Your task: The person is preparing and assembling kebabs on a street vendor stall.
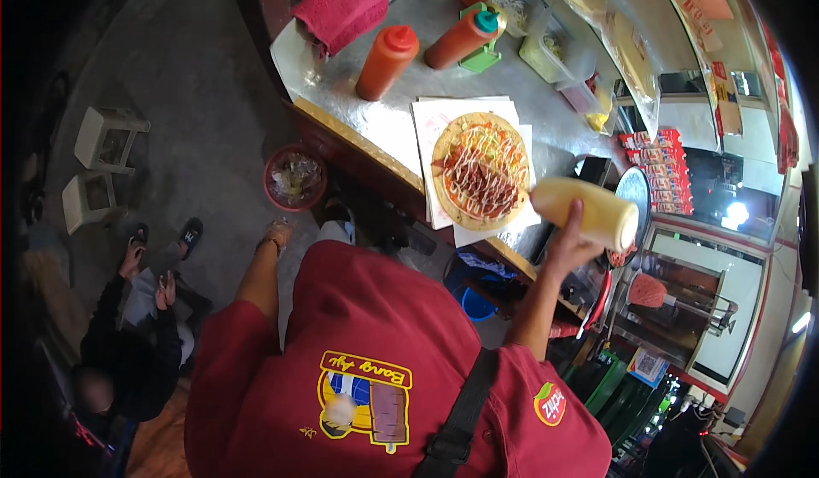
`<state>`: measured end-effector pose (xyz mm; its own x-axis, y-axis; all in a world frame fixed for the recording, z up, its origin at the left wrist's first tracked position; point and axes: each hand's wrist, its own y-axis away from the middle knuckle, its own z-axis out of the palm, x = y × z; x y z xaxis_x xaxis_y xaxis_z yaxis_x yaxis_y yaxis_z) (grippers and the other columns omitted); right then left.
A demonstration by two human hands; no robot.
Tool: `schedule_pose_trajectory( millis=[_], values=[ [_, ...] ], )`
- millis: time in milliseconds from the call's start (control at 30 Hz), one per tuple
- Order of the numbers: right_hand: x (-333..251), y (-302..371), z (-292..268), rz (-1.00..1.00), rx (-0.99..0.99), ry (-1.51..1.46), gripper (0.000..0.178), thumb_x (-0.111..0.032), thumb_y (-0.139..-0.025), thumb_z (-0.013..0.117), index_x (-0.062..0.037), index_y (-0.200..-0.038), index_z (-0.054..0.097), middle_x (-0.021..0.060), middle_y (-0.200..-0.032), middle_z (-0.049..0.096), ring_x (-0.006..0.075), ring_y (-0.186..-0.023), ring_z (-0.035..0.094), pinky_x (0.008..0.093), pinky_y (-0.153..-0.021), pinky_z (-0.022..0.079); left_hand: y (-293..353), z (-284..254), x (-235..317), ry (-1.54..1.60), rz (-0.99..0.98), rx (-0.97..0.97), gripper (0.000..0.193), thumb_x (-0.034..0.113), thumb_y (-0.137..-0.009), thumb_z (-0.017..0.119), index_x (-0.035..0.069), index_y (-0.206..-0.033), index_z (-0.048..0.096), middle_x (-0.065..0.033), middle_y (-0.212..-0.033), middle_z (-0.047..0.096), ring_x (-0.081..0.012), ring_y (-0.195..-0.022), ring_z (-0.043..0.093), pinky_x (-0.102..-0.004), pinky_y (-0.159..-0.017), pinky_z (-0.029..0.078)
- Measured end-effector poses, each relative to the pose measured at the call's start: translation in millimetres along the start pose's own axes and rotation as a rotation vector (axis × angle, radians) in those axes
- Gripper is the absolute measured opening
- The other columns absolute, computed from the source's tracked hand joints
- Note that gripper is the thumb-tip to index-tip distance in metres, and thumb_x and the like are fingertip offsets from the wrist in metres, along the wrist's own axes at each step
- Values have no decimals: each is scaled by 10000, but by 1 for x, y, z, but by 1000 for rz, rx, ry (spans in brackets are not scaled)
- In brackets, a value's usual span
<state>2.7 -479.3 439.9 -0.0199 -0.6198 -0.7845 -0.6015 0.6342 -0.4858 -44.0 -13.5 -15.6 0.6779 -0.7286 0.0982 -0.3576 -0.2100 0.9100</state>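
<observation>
One hand, the right (570,247), grips a yellow bottle (587,211) beside the flatbread (479,171); left hand out of view. Saucing step looks underway; next, tilt nozzle over filling.

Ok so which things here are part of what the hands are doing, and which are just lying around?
In use:
right hand
yellow squeeze bottle
topped flatbread
white paper sheet

Lying about:
orange sauce bottle
green-capped sauce bottle
pink towel
red bin
two stools
</observation>
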Motion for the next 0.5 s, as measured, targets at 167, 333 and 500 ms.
schedule_pose_trajectory(
  millis=[167, 333, 500],
  values=[
    [-6, 14, 15, -185, -102, -159, 512, -84, -911, 817, 119, -1310, 571, 183, -1185, 691, 227, -1024, 692, 383, -933, 571, -73, 10, -75, -810, 462, 52, 445, 228, -1082, 465, 99, -1505, 517, -129, -1540, 543, -315, -1374, 565, -437, -1128, 480],
    [28, -14, 34, 22, -44, -154, 370, -165, -925, 819, 108, -1146, 703, 165, -1050, 749, 217, -934, 716, 374, -868, 584, -53, 9, -48, -260, 366, 129, 524, 360, -1094, 453, 71, -1529, 479, -181, -1595, 462, -368, -1418, 506, -451, -1159, 440],
    [-2, -9, 55, -123, -165, -206, 295, -117, -928, 803, 96, -1107, 706, 153, -1034, 751, 196, -944, 707, 355, -893, 556, -45, -11, -68, 6, 359, 348, 553, 432, -1092, 400, 56, -1473, 540, -195, -1421, 633, -383, -1273, 632, -465, -1051, 506]
  ],
)
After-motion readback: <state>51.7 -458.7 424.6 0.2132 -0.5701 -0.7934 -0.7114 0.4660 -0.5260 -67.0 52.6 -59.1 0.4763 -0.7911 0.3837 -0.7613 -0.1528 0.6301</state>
